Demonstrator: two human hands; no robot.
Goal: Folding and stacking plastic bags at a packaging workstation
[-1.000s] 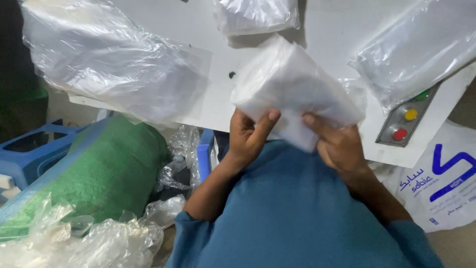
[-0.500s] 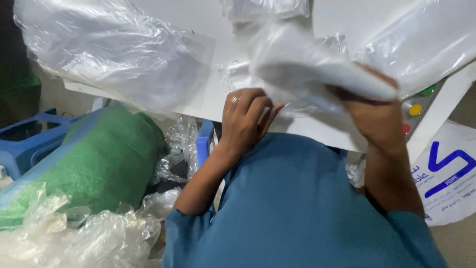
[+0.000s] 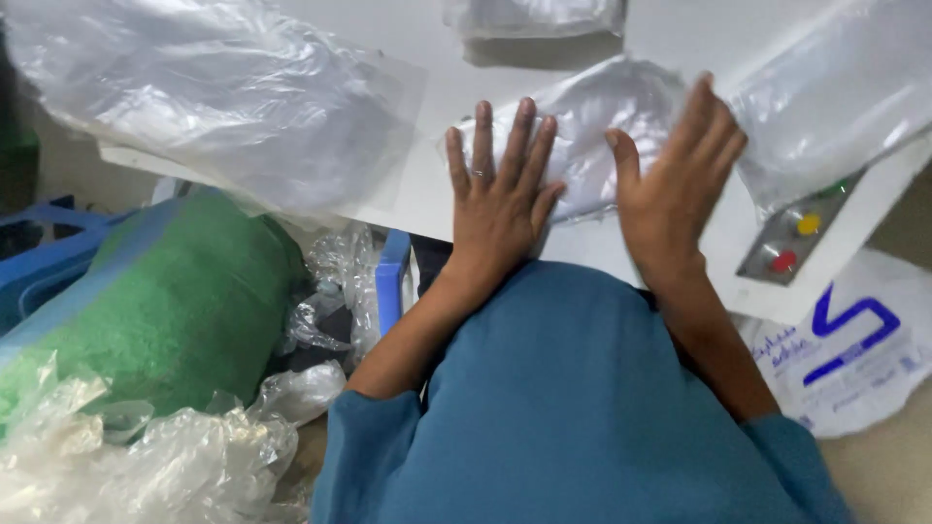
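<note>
— What are the hands doing?

— Both lie flat with fingers spread, palms down, on a clear plastic packet (image 3: 592, 136) in the upper middle of the frame. The left hand (image 3: 500, 199) covers the packet's left part, its fingers pointing up the frame; there is a ring on one finger. The right hand (image 3: 675, 180) presses on the packet's right part, tilted a little toward the right. Neither hand pinches or grips anything; they only press.

— Where does the packet sit?

— On the white table (image 3: 427, 194), near its lower edge, just above the person's blue sleeves. It looks flattened under the palms, with something pale inside; I cannot tell what.

— What else is on the table?

— A large crumpled clear plastic sheet (image 3: 214, 97) at the upper left, overhanging the table edge. Another clear bag (image 3: 825, 107) at the upper right, touching or just beside the right hand's fingers. A third packet (image 3: 534, 17) at the top edge, well apart from the hands. At the right of the frame, a grey control panel (image 3: 796, 243) with a yellow button and a red button, and a green one half hidden under the bag.

— And below the table?

— A green bundle (image 3: 155, 301) at the left, loose clear plastic (image 3: 146, 456) piled at the lower left, blue plastic crates (image 3: 39, 252) at the far left, and a white printed bag (image 3: 845, 349) with blue markings at the lower right.
</note>
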